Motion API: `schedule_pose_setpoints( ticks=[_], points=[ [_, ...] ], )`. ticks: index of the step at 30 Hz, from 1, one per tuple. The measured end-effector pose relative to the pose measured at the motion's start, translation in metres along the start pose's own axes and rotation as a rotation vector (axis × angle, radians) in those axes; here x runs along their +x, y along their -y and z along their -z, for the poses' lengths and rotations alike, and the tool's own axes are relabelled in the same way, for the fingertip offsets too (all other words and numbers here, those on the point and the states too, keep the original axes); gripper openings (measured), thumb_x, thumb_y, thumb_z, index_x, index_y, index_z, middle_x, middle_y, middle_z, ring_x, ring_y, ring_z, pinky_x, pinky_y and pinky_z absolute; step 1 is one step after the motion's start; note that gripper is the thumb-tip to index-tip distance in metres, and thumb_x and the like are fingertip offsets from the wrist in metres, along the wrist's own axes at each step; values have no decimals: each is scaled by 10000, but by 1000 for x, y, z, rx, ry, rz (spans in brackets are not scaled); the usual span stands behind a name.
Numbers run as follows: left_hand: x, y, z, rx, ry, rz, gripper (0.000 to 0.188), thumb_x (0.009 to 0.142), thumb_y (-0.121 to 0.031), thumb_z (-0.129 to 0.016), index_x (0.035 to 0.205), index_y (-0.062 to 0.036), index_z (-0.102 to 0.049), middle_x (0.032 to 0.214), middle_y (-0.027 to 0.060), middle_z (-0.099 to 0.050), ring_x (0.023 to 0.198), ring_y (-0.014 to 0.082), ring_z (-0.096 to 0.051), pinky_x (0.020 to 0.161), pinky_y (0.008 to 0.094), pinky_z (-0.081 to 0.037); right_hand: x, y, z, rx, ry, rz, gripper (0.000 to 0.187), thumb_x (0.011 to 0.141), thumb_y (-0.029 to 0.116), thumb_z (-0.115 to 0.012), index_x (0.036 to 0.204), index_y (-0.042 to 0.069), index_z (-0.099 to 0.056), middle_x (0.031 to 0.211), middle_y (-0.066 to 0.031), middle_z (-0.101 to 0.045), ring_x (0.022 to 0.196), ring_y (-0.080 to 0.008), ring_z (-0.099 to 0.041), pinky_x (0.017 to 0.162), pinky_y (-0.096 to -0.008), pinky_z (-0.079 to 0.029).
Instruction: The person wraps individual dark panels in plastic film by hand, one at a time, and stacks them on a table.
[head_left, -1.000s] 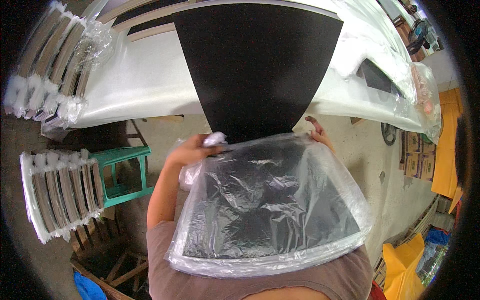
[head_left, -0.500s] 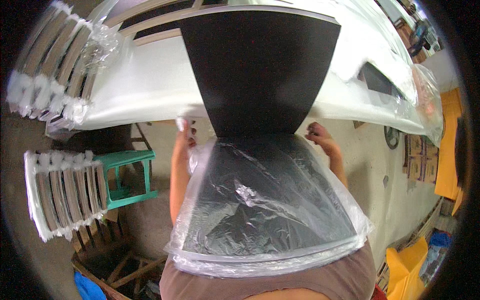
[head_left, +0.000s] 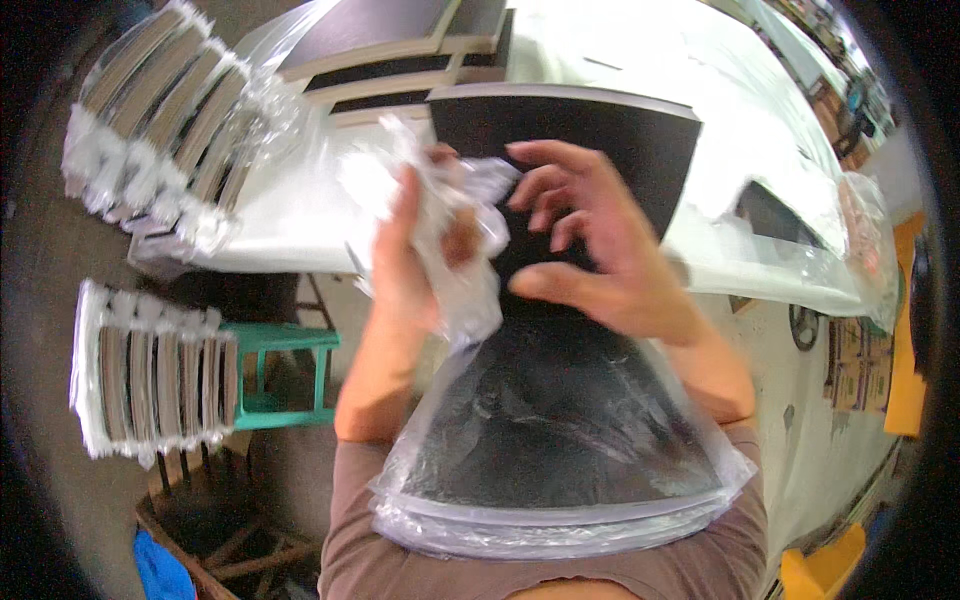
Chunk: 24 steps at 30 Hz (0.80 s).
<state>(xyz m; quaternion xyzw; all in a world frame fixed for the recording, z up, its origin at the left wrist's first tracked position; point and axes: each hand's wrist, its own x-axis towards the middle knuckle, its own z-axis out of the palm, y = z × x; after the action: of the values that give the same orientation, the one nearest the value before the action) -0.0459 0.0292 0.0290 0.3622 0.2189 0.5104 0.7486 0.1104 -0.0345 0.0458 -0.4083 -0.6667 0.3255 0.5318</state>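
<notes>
My left hand [head_left: 405, 250] is closed around a crumpled bundle of whitish, see-through plastic film [head_left: 455, 290], blurred by motion. Beside it, my right hand [head_left: 590, 240] is raised with fingers apart and slightly curled, holding nothing. Both hands are above a flat black panel [head_left: 640, 150] with a pale far edge, which lies partly on the table. Toward my body, a black surface lies under a clear plastic cover [head_left: 560, 430], whose folded edge rests against my torso. My hands and the bundle hide where the panel meets the covered part.
White sheeting covers the table [head_left: 330, 220]. More dark panels [head_left: 370, 40] are stacked at the far left. Plastic-wrapped panels [head_left: 160, 100] stand at the table's left end, others [head_left: 160, 385] beside a green stool [head_left: 285, 375]. Stacked boxes [head_left: 860, 365] are at right.
Both hands have risen from beside the panel to above it. The left has brought up the crumpled film. The view has shifted, showing the panel lower and more stacked panels behind.
</notes>
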Motion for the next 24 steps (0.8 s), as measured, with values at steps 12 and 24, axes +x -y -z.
schedule_pose_setpoints(
  ticks=[12,24],
  points=[
    [-3,70,5,268,174,-366,367,869,-368,-393,1080,-68,-414,1006,83,-460,841,167,-481,682,280,-418,-8,-38,-18,779,-460,-325,141,797,158,-587,811,18,-575,672,-21,-563,562,-78,-506,504,-209,-397],
    [4,-87,243,1391,-1159,-503,447,827,-329,-517,1021,74,-523,906,107,-600,762,188,-551,699,304,-425,-50,-26,124,-128,-675,-152,128,728,92,-637,845,39,-648,699,-12,-572,523,-53,-423,455,-180,-336]
  ],
)
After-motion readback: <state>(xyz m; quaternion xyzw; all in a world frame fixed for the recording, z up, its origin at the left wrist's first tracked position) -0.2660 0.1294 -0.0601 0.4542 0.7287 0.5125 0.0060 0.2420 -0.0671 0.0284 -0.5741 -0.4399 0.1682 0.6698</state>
